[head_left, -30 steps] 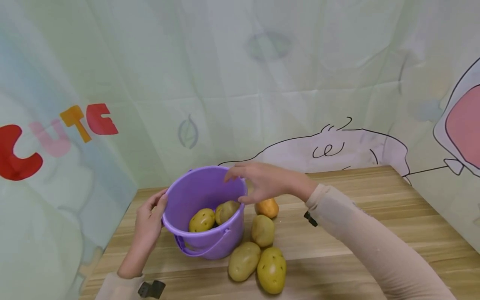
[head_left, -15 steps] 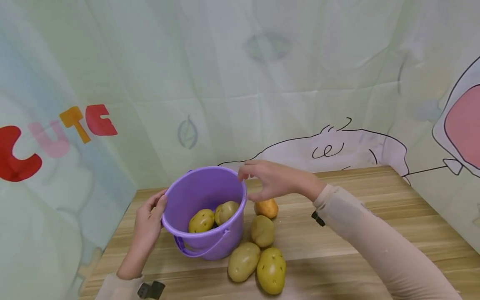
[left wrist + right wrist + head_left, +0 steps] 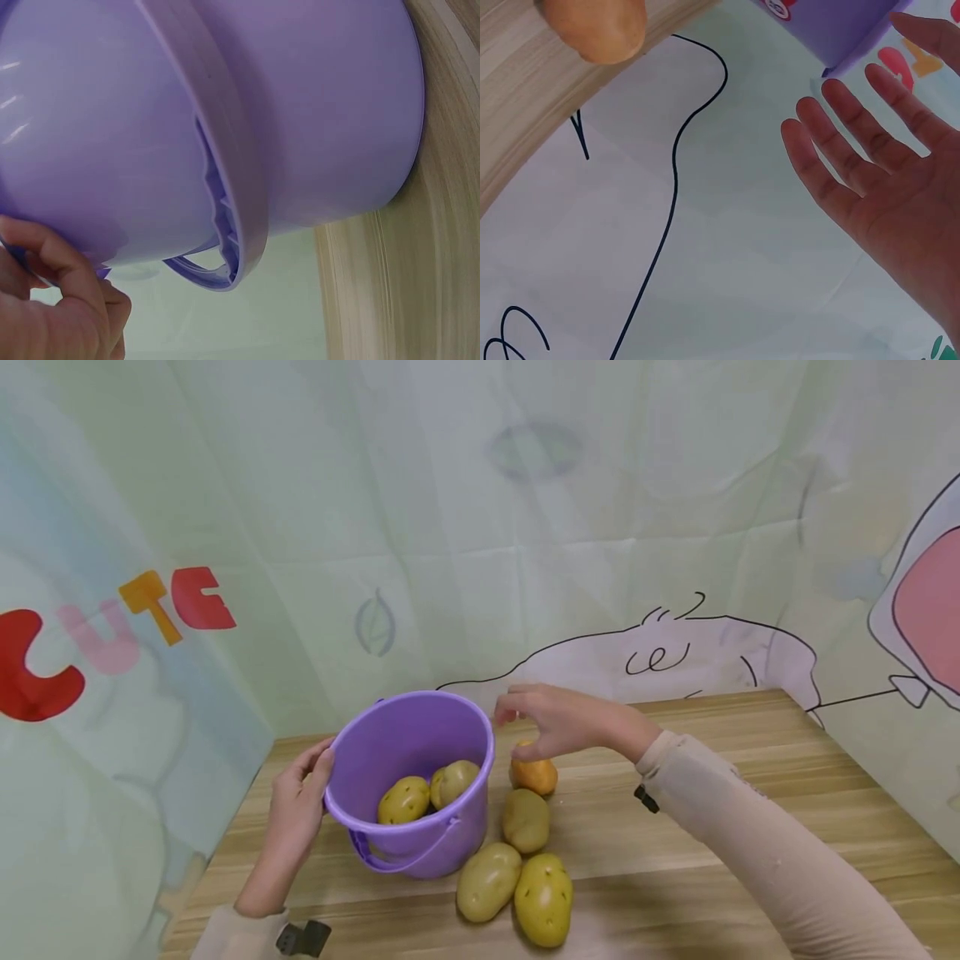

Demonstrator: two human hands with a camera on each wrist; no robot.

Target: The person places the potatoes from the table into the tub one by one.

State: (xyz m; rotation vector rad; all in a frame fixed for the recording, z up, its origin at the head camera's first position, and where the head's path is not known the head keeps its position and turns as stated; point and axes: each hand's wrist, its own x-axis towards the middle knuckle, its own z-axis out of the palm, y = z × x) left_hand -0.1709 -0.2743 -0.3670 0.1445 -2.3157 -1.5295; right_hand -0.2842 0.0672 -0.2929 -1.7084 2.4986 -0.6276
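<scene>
In the head view, a purple bucket (image 3: 467,833) stands left of centre with its mouth facing up toward me. My left hand (image 3: 295,802) grips its left rim between thumb and fingers, and the left wrist view shows this hand (image 3: 64,300) at the rim. Inside the bucket lie a yellow potato (image 3: 405,800) with dark eyes and a brownish potato-like thing (image 3: 457,782), which partly hides another yellow one. To the right of the bucket, my right hand (image 3: 562,720) hovers with relaxed fingers and holds nothing. It partly covers an orange, lumpy fruit-like thing (image 3: 536,776).
Beside the bucket on the wooden table (image 3: 675,877) lie a brownish oval (image 3: 526,821), a pale potato (image 3: 488,882) and a yellow potato (image 3: 543,900). The bucket's handle (image 3: 393,864) hangs down in front. A printed curtain (image 3: 450,527) stands behind.
My right hand has moved from over the bucket's right rim out to the right, above the orange thing. The left hand and the bucket have stayed in place.
</scene>
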